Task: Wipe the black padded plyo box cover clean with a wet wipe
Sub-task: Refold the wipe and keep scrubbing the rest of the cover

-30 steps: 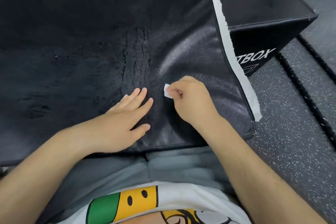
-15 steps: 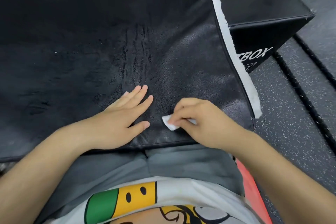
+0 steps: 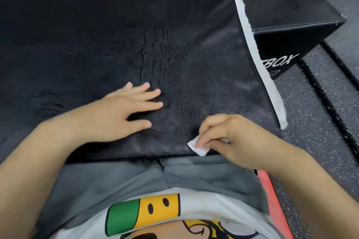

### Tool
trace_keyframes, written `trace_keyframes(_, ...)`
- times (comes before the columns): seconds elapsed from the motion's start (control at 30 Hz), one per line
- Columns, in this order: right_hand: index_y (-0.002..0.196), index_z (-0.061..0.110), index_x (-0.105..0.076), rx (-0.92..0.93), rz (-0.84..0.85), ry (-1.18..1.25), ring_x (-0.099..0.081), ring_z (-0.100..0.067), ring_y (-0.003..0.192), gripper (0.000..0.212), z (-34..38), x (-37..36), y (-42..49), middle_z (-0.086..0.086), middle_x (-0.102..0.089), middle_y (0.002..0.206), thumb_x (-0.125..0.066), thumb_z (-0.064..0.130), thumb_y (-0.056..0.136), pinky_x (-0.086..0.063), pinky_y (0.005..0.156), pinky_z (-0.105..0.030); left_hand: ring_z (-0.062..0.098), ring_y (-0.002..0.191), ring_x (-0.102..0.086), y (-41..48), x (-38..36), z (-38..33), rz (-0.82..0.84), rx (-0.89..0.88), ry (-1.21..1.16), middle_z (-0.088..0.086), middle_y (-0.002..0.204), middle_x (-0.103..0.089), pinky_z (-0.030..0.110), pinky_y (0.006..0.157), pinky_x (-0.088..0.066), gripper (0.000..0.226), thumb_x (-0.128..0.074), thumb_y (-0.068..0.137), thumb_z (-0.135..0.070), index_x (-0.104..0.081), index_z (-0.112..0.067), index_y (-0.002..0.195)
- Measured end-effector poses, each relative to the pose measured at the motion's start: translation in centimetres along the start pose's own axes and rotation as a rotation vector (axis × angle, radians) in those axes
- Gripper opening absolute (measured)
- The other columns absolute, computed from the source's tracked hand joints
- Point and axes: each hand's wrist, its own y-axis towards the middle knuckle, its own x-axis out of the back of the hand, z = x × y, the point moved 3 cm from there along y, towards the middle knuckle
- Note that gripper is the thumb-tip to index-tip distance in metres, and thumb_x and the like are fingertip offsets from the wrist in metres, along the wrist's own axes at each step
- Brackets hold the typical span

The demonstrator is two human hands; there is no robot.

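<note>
The black padded cover [image 3: 213,68] lies flat in front of me, with wet streaks on its middle and a white strip [image 3: 258,58] along its right edge. My left hand [image 3: 124,110] rests flat on the cover with fingers spread. My right hand [image 3: 231,137] pinches a small folded white wet wipe [image 3: 198,146] and presses it on the cover's near edge, right of the left hand. Part of the wipe is hidden under my fingers.
A black plyo box [image 3: 287,52] with white lettering stands at the right behind the cover. Speckled rubber floor [image 3: 314,126] with a thick black rope [image 3: 330,99] lies to the right. A red edge [image 3: 272,196] shows by my right forearm.
My right hand has dragged the wipe from the cover's middle toward me to its near edge. The left hand has stayed flat in about the same place.
</note>
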Motion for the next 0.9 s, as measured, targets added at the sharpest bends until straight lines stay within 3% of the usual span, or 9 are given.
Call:
trace_keyframes(0.1, 0.088, 0.02, -0.081, 0.035, -0.026, -0.002, -0.059, 0.0, 0.085, 0.026, 1.0, -1.6, 2.2, 0.015, -0.064, 0.09, -0.068, -0.002, 0.086, -0.037, 0.073, -0.007, -0.017, 0.143, 0.011, -0.1, 0.6, 1.3, -0.028, 0.063, -0.073, -0.028, 0.161, -0.005, 0.012, 0.117, 0.009, 0.062, -0.054, 0.087, -0.054, -0.035, -0.049, 0.146)
trace_keyframes(0.2, 0.094, 0.019, -0.08, 0.116, -0.055, 0.015, -0.057, -0.006, 0.087, 0.024, 3.0, -4.7, 4.8, 0.011, -0.064, 0.091, -0.067, 0.0, 0.088, -0.045, 0.079, -0.018, -0.017, 0.142, 0.015, -0.1, -0.3, 1.7, 0.013, 0.059, -0.117, -0.03, 0.161, 0.001, 0.019, 0.121, 0.007, 0.066, -0.05, 0.086, -0.057, -0.029, -0.05, 0.148)
trace_keyframes(0.27, 0.094, 0.019, -0.08, 0.145, -0.036, 0.001, -0.055, -0.009, 0.088, 0.023, 3.1, -5.1, 4.8, 0.011, -0.063, 0.091, -0.065, 0.002, 0.09, -0.046, 0.081, -0.024, -0.016, 0.142, 0.016, -0.2, -0.6, 1.9, -0.003, 0.043, -0.127, -0.028, 0.162, 0.002, 0.016, 0.119, 0.009, 0.064, -0.052, 0.091, -0.052, -0.027, -0.048, 0.149)
trace_keyframes(0.43, 0.091, 0.021, -0.079, 0.137, -0.021, -0.02, -0.055, -0.008, 0.087, 0.024, 2.5, -3.8, 4.4, 0.015, -0.064, 0.091, -0.064, 0.002, 0.088, -0.04, 0.078, -0.015, -0.016, 0.143, 0.015, -0.2, -0.7, 2.0, -0.036, 0.036, -0.119, -0.027, 0.162, 0.002, 0.009, 0.115, 0.012, 0.062, -0.057, 0.096, -0.043, -0.027, -0.045, 0.151)
trace_keyframes(0.57, 0.093, 0.021, -0.078, 0.167, -0.052, -0.002, -0.053, -0.01, 0.089, 0.022, 4.3, -6.1, 6.7, 0.012, -0.062, 0.093, -0.062, 0.007, 0.092, -0.045, 0.082, -0.023, -0.015, 0.143, 0.015, -0.4, -1.0, 1.5, -0.063, 0.046, -0.114, -0.026, 0.162, 0.003, 0.01, 0.116, 0.011, 0.06, -0.056, 0.099, -0.039, -0.028, -0.043, 0.152)
trace_keyframes(0.7, 0.095, 0.027, -0.079, 0.17, -0.101, -0.009, -0.056, -0.005, 0.089, 0.019, 3.8, -5.1, 4.9, 0.015, -0.061, 0.093, -0.066, 0.014, 0.09, -0.046, 0.08, -0.021, -0.023, 0.139, 0.007, -2.0, -0.4, 1.0, -0.043, 0.068, -0.227, -0.035, 0.158, -0.008, 0.009, 0.117, 0.003, 0.057, -0.063, 0.097, -0.028, -0.039, -0.044, 0.147)
trace_keyframes(0.8, 0.096, 0.025, -0.08, 0.193, -0.125, -0.003, -0.055, -0.007, 0.088, 0.016, 4.3, -5.7, 5.5, 0.014, -0.061, 0.094, -0.065, 0.017, 0.095, -0.043, 0.08, -0.018, -0.027, 0.137, -0.001, -3.5, 0.1, 1.1, -0.018, 0.086, -0.278, -0.041, 0.153, -0.017, 0.0, 0.111, -0.002, 0.059, -0.069, 0.093, -0.028, -0.044, -0.046, 0.143)
trace_keyframes(0.9, 0.098, 0.023, -0.08, 0.212, -0.155, 0.018, -0.057, -0.012, 0.086, 0.017, 5.2, -6.7, 7.4, 0.011, -0.061, 0.094, -0.063, 0.019, 0.098, -0.045, 0.079, -0.022, -0.026, 0.138, 0.0, -4.0, -0.2, 0.7, 0.004, 0.07, -0.283, -0.041, 0.153, -0.015, -0.002, 0.109, -0.003, 0.059, -0.07, 0.091, -0.036, -0.045, -0.048, 0.142)
